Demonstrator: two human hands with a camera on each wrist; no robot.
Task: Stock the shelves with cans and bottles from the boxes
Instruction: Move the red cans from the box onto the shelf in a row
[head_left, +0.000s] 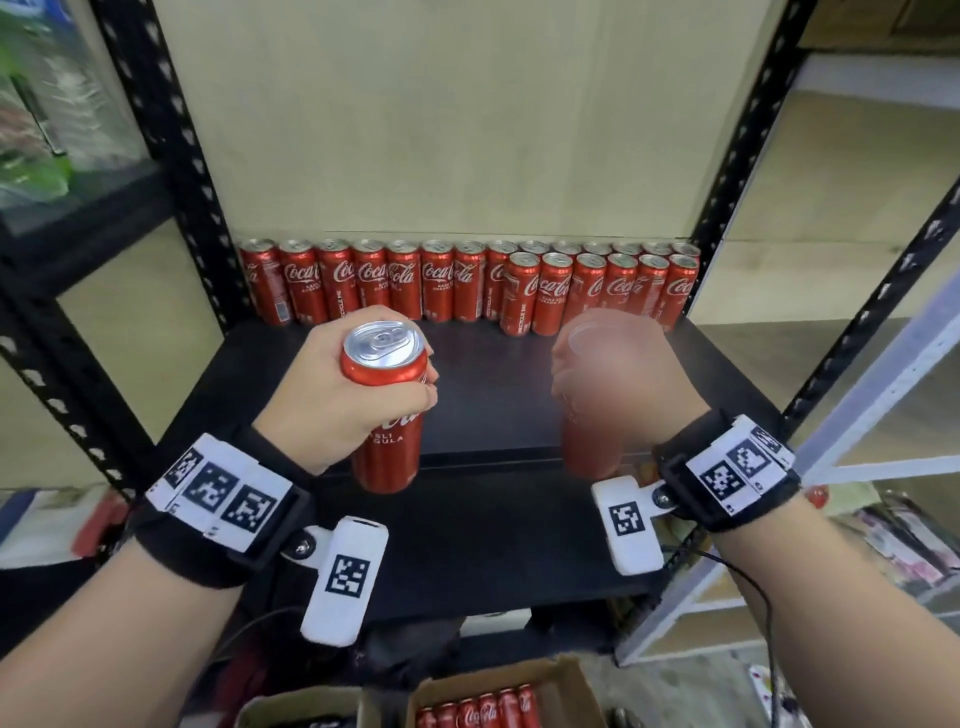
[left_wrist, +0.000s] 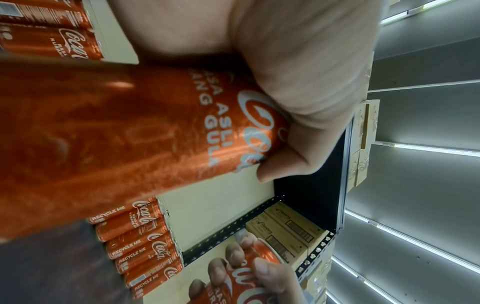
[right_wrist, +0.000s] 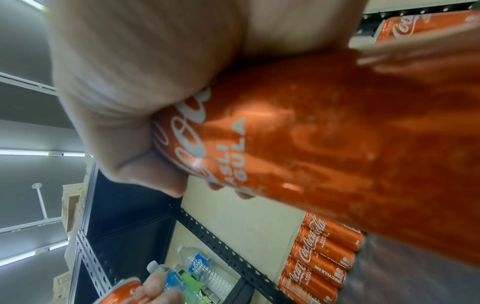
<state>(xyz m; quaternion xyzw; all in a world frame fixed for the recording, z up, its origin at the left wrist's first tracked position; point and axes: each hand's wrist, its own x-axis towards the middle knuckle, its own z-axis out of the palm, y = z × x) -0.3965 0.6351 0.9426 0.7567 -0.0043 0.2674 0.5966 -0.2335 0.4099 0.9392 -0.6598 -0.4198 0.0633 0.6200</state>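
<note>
1. Gripping a tall, slim red can around its upper body, the left hand sits left of centre in the head view, fingers and thumb curled tightly round the can.
2. That can is upright, its silver lid and pull tab facing the camera, white Coca-Cola script partly hidden by the fingers, with "ASLI" and "GULA" printed below in the left wrist view.
3. The right hand, right of centre, is wrapped round a second red can; both are blurred in the head view, but the right wrist view shows the fingers closed round the same red-and-white design.
4. Both held cans hang above the front part of the black shelf, apart from each other.
5. Along the shelf's back edge stands a row of matching cans, upright and touching side by side, spanning the middle of the frame.
6. A shorter front row of cans stands just ahead of it on the right half, some showing "RECYCLE ME" down the side.
7. At the bottom centre of the head view, an open cardboard box holds more red cans, with another box beside it to the left.
8. Plastic water bottles appear at the lower centre of the right wrist view.
</note>
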